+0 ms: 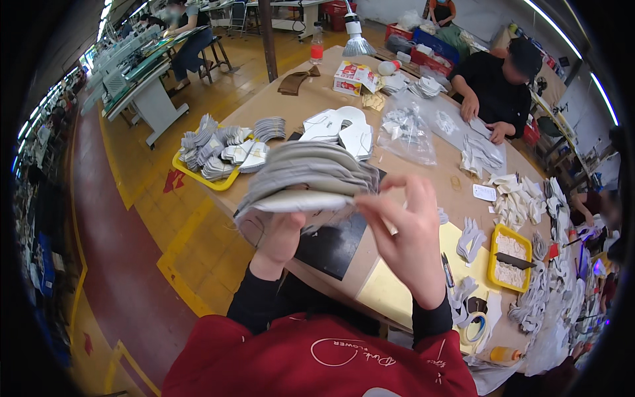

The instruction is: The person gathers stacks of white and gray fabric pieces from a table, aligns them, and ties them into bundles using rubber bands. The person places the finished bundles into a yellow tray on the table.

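Note:
A thick stack of curved, pale grey fabric pieces (311, 165) is held up above the near edge of the table. My left hand (280, 243) grips it from below, with the thumb against the near side. At the stack's right end, my right hand (411, 231) pinches the edge of the pieces between thumb and fingers. Motion blurs the stack's rim and my right fingertips a little. Below lies a black mat (331, 255), partly covered by the stack. White shaped panels (354, 139) lie just beyond it.
At the left, a yellow tray (228, 182) carries bundled grey pieces. Plastic bags (407, 132) and a yellow two-part box (493, 264) lie to the right, near a pen (448, 270) and a tape roll (475, 329). Across the table, a person (496, 92) handles pieces. A lamp (357, 40) hangs beyond.

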The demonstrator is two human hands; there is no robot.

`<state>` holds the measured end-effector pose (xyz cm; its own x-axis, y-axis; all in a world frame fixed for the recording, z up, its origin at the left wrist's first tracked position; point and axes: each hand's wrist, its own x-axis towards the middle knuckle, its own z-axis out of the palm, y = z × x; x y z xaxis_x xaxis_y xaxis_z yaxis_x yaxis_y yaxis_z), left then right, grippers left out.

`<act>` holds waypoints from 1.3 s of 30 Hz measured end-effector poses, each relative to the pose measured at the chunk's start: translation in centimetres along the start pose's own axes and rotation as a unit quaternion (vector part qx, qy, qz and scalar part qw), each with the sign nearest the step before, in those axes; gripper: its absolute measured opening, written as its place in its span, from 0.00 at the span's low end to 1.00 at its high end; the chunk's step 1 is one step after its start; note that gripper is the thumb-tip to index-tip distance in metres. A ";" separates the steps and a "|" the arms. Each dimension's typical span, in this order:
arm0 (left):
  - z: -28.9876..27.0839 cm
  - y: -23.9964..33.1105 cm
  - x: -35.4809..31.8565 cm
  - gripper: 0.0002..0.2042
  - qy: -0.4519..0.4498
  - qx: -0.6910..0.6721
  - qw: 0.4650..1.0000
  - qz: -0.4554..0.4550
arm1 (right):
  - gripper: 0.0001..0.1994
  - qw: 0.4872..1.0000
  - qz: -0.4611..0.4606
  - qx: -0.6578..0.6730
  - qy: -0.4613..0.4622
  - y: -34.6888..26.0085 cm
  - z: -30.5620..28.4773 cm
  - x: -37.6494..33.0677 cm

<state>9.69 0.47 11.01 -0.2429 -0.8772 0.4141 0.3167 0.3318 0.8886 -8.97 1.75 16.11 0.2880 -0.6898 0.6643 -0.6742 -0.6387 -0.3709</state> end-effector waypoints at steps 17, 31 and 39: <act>2.0 -2.5 -0.4 0.59 -0.051 -0.071 0.994 -0.061 | 0.38 0.995 -0.004 0.072 0.066 2.6 3.3 3.0; 1.5 -2.4 0.0 0.59 -0.005 -0.019 0.999 -0.026 | 0.54 0.998 -0.015 0.043 0.052 -1.0 5.1 0.2; 0.5 -1.7 -0.2 0.61 -0.046 -0.107 0.992 -0.054 | 0.51 0.995 -0.046 0.084 0.001 1.6 3.4 1.2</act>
<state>8.71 0.22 9.53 -0.3658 -0.8646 0.3445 0.4695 0.1481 0.8704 -7.38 -1.24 14.14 0.3414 -0.6255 0.7016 -0.5223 -0.7468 -0.4117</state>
